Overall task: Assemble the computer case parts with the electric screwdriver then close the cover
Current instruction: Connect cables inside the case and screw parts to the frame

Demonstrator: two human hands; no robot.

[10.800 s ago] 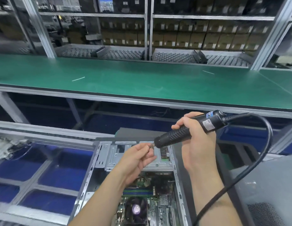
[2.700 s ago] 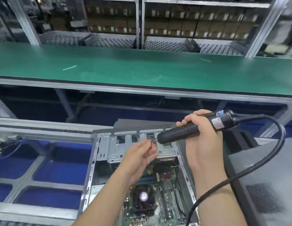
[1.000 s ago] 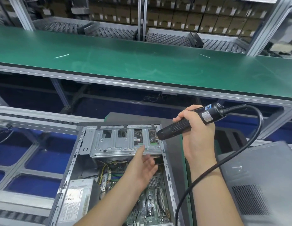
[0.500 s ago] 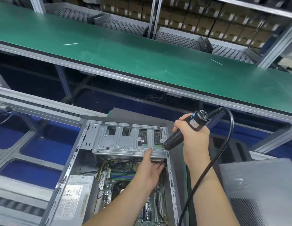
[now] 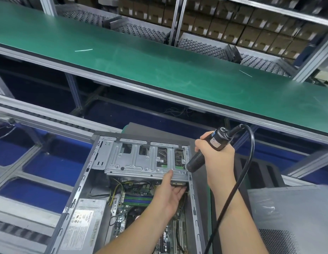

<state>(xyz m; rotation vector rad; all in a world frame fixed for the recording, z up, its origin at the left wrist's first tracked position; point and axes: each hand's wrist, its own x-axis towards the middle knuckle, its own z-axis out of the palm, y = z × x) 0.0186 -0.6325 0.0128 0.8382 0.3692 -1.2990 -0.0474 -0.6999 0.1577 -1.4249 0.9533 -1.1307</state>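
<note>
Power supply (image 5: 86,222) sits at the near left corner of the open computer case (image 5: 80,182), circuit board (image 5: 139,198) beside it. The case lies on its side just in front of us, open face up.

Metal drive cage (image 5: 141,162) spans the far end of the case. Our left hand (image 5: 170,195) holds its near edge: thumb on top, fingers tucked underneath, clamping the sheet metal. Stiff, thin steel with edges likely sharp; the folded lip looks like the sound place to grip, well off the fragile board below.

Our right hand (image 5: 216,158) has its fingers wrapped tight round the electric screwdriver (image 5: 205,151), tip angled down at the cage's right near corner. Whether a screw is seated there, we cannot tell. Its cord (image 5: 238,176) loops back over the forearm and may drag.

Grey cover (image 5: 291,217) lies flat to the right, not yet fitted. Broad, light panel, probably flexy; take it by both long edges.
</note>
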